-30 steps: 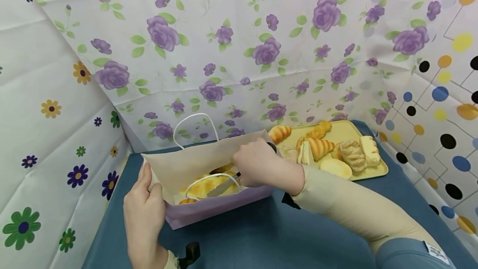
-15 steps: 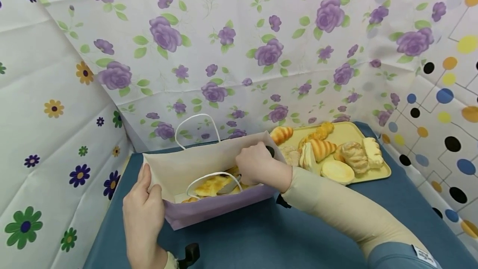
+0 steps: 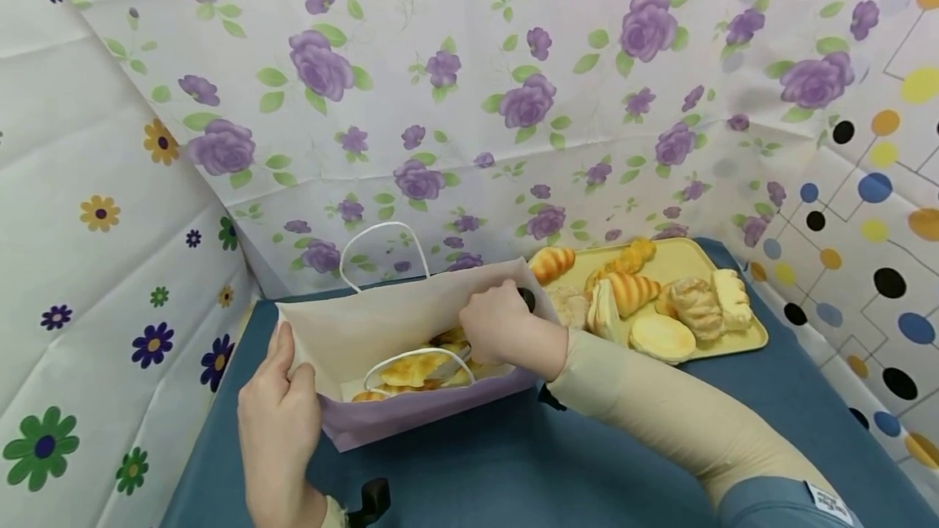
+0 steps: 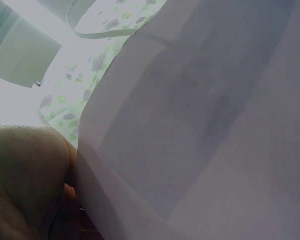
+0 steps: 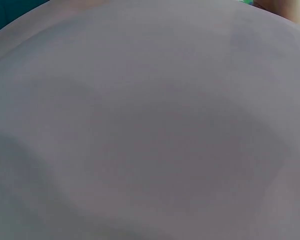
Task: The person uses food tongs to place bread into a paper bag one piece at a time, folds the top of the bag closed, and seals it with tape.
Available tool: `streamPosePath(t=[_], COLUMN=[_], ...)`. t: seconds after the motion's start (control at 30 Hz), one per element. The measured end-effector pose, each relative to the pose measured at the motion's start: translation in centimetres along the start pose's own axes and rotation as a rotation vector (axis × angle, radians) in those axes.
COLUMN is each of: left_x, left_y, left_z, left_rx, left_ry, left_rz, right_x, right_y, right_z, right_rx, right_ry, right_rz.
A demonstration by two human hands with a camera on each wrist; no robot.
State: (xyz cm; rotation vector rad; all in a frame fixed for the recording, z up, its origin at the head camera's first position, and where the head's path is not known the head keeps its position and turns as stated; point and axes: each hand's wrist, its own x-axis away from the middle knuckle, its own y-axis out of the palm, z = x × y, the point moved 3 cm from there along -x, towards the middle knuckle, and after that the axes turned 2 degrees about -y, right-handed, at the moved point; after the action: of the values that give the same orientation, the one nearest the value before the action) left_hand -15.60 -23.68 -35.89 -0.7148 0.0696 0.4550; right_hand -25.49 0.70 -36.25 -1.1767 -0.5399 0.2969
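A lilac paper bag [image 3: 433,418] with a pale inside stands open-topped on the blue table in the head view. My left hand [image 3: 279,422] grips its left edge; the left wrist view shows that hand [image 4: 30,180] against the bag's wall. My right hand [image 3: 506,324] reaches into the bag's right end, fingers curled round metal tongs [image 3: 452,367]. The tongs' ends lie low among yellow-brown bread [image 3: 411,368] in the bag, partly covered by the near white handle [image 3: 396,358]. The bag's lilac side [image 5: 155,125] fills the right wrist view.
Right of the bag, a yellow tray [image 3: 675,255] carries several breads, among them a striped roll [image 3: 634,293] and a round flat bun [image 3: 663,337]. Another striped roll [image 3: 552,265] sits by the bag's back corner. A flowered cloth [image 3: 440,104] rises behind the table.
My right hand has gone lower into the bag with the tongs, and the bread between their arms has come down with them. The left hand keeps its place at the bag's edge.
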Motion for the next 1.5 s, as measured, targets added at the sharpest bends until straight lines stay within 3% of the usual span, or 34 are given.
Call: streamPosePath(t=[0.33, 0.9, 1.5], left_x=[0.05, 0.12, 0.03], left_y=[0.21, 0.29, 0.48], left_z=[-0.27, -0.08, 0.15], left_rx=[-0.007, -0.004, -0.014], left_ry=[0.007, 0.005, 0.024], left_rz=[-0.012, -0.025, -0.019], right_x=[0.28, 0.27, 0.64], right_y=[-0.04, 0.11, -0.50], right_z=[-0.07, 0.29, 0.66], right_rx=[0.051, -0.034, -0.059], right_ry=[0.019, -0.044, -0.031], right_rz=[-0.018, -0.004, -0.014])
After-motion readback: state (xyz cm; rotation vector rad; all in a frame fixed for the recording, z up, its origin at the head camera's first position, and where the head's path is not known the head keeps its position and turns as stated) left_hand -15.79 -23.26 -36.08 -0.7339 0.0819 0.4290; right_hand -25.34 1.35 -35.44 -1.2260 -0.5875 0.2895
